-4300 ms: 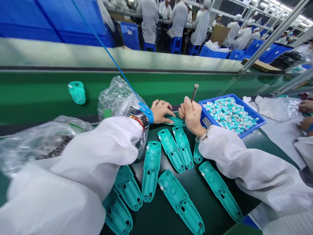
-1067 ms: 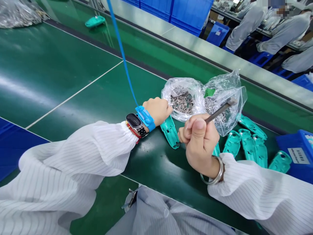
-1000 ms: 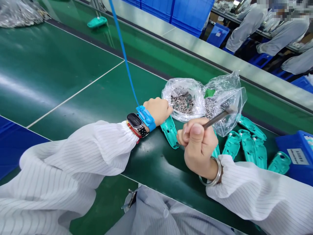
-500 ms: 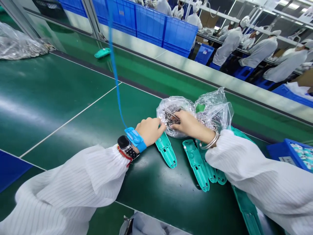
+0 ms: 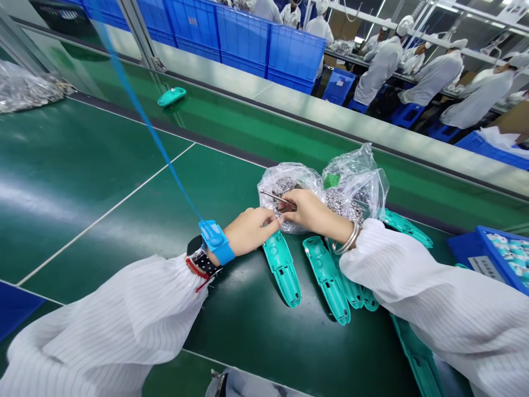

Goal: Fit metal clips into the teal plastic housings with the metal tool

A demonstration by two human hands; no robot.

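My left hand (image 5: pixel 250 230), with a blue wrist strap and a watch, is closed at the upper end of a teal plastic shell (image 5: pixel 283 270). The shell's hollow inside faces up. In my right hand (image 5: pixel 303 208) is a slim metal rod-shaped tool (image 5: pixel 270 194), its free end pointing left. The fingertips of both hands almost meet above the shell's top end, so any small part between them is hidden. Right behind them is an open clear plastic bag (image 5: pixel 303 172) of small metal parts. More teal shells (image 5: pixel 328 281) lie beside and under my right forearm.
A second clear bag (image 5: pixel 363 184) of metal parts stands at the right. A blue bin (image 5: pixel 479 253) holds white-and-teal pieces. One teal piece (image 5: pixel 171 97) lies beyond the dark rail. A blue cord (image 5: pixel 152 132) runs to my left wrist. Blue crates (image 5: pixel 243 38) and co-workers stand farther back.
My left hand has moved to my right hand's fingertips. The teal shell has slid slightly towards me. My right hand has drawn back a little from the bag's contents, still with the metal tool.
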